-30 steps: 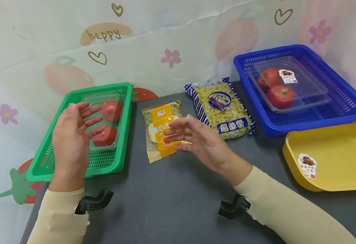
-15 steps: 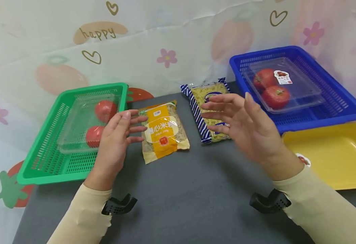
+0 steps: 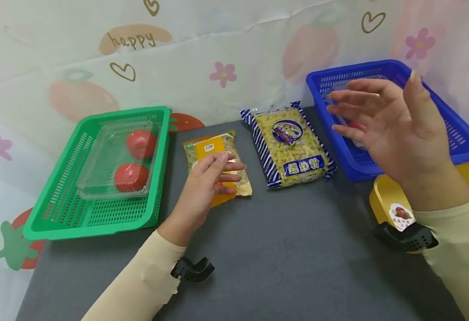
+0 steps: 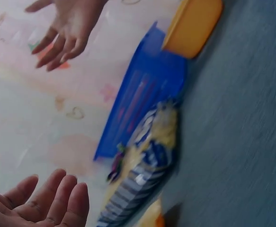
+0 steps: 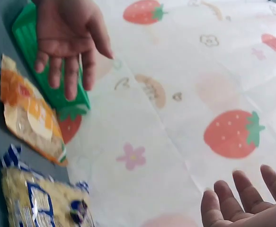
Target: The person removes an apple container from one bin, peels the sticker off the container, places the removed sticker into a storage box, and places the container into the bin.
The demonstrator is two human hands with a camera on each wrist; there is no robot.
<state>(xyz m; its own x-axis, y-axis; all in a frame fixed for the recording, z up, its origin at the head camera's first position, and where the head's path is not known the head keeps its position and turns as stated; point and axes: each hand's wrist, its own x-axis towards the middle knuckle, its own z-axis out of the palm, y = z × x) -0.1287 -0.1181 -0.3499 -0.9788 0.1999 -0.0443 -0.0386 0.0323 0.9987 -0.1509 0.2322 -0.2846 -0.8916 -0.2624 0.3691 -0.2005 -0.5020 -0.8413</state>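
My left hand (image 3: 200,191), fingers loosely extended, hovers in front of the orange-and-yellow bag of rice noodles (image 3: 228,145) and overlaps it in the head view. To the right, my right hand (image 3: 404,125) is raised with spread fingers and covers part of the blue basket (image 3: 352,171). Both hands hold nothing. Between them lies a blue-striped clear bag of yellow noodles (image 3: 302,154), with a small purple-wrapped piece like a candy (image 3: 284,134) on top. In the right wrist view, the left palm (image 5: 66,35) faces the camera, above the orange bag (image 5: 31,111).
At left, a green basket (image 3: 97,232) holds a clear lidded box (image 3: 101,151) with two red tomatoes (image 3: 131,177). A yellow tub (image 3: 380,198) stands at right, partly behind the right arm. A printed cloth (image 3: 258,44) hangs behind the grey table (image 3: 278,258).
My left hand has moved right, from over the green basket to the orange bag. My right hand has swung right, from the orange bag to the blue basket. The goods have stayed put.
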